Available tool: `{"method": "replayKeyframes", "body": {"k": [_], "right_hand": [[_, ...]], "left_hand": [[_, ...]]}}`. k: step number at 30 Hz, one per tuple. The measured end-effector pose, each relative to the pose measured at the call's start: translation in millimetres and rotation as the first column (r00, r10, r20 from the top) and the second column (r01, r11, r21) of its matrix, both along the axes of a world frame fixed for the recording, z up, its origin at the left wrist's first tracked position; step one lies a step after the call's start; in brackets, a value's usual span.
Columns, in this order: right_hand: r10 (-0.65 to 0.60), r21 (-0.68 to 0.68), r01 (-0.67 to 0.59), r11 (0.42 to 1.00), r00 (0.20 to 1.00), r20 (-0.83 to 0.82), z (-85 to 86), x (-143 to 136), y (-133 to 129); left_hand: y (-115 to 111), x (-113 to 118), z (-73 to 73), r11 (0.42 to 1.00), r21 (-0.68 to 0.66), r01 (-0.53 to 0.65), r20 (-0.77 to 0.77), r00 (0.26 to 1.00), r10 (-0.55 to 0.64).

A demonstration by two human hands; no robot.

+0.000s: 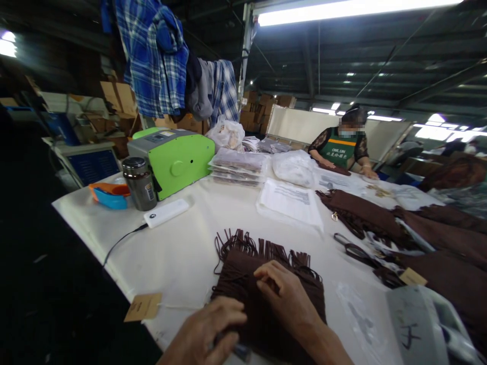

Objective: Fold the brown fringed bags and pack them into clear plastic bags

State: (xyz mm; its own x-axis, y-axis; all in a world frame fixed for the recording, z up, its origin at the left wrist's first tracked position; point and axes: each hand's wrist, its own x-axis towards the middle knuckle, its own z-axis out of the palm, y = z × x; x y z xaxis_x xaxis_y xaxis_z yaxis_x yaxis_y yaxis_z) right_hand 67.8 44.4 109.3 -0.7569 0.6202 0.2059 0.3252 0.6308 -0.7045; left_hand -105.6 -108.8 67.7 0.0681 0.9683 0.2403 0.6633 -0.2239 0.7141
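A dark brown fringed bag (243, 274) lies flat on the white table in front of me, its tassels spread toward the far side. My right hand (283, 294) rests over the middle of the bag with its fingers curled in; what they hold, if anything, is hidden. At the bag's near left edge is my left hand (209, 329), thumb and fingers bent around a small dark piece that I cannot make out. A tan paper tag (143, 307) on a white string lies left of the bag, at the table edge.
A green and grey machine (182, 162), a steel flask (139, 183) and a white power bank (166, 213) stand back left. Plastic-wrapped stacks (238, 167) lie behind. More brown bags (361, 210) and a tape dispenser (418, 324) are at right. A co-worker (340, 144) works across the table.
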Motion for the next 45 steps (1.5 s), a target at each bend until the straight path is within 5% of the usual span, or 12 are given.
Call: {"method": "replayKeyframes", "body": {"k": [3,5,10,14,19,21,25,28,35,38,41,45], "right_hand": [[0.048,0.032,-0.050,0.998,0.997,0.052,4.9,-9.5,-9.7],[0.100,0.085,-0.110,0.990,0.988,0.116,0.8,-20.1,-20.3],[0.115,0.318,-0.214,0.924,0.947,0.301,-32.2,-40.6,-33.1],[0.085,0.266,-0.169,0.949,0.950,0.302,-40.3,-36.3,-27.5],[0.143,0.120,-0.182,0.976,0.950,0.279,-25.8,-16.9,-20.6],[0.116,0.114,-0.158,0.981,0.944,0.310,-23.8,-8.7,-17.4],[0.087,0.089,-0.123,0.988,0.939,0.334,-25.1,4.1,-9.9],[0.068,0.057,-0.090,0.994,0.946,0.317,-19.4,7.5,-7.9],[0.127,0.044,-0.139,0.989,0.969,0.213,-13.7,-9.9,-29.2],[0.127,0.151,-0.165,0.975,0.964,0.232,-25.5,-16.1,-32.3],[0.035,0.218,-0.099,0.971,0.959,0.281,-27.7,-11.2,-25.1],[-0.032,0.187,-0.025,0.982,0.955,0.294,-13.3,-0.7,-17.1]], "left_hand": [[-3.2,-27.5,6.8,0.935,-0.113,-0.336,-0.096,0.940,0.326],[2.4,-37.6,3.0,0.905,-0.195,-0.378,-0.154,0.923,0.352],[24.7,-30.0,-12.3,0.908,-0.249,-0.337,-0.142,0.940,0.310],[30.6,-14.3,-8.2,0.938,-0.183,-0.294,-0.069,0.956,0.286],[23.4,-12.1,14.9,0.972,-0.231,0.034,0.378,0.924,0.057],[18.3,-21.2,20.2,0.961,-0.274,0.027,0.487,0.866,0.114],[8.5,-41.3,13.7,0.917,-0.271,-0.294,0.121,0.934,0.335],[7.3,-38.8,0.0,0.909,-0.258,-0.327,-0.084,0.945,0.316],[19.2,-6.0,-9.2,0.964,-0.132,-0.232,-0.104,0.970,0.219],[16.5,-5.9,-2.3,0.979,-0.162,-0.122,0.096,0.986,0.139],[9.2,-14.5,1.9,0.964,-0.219,-0.148,0.265,0.942,0.205],[4.2,-22.2,-4.0,0.927,-0.141,-0.349,-0.044,0.937,0.346]]}}
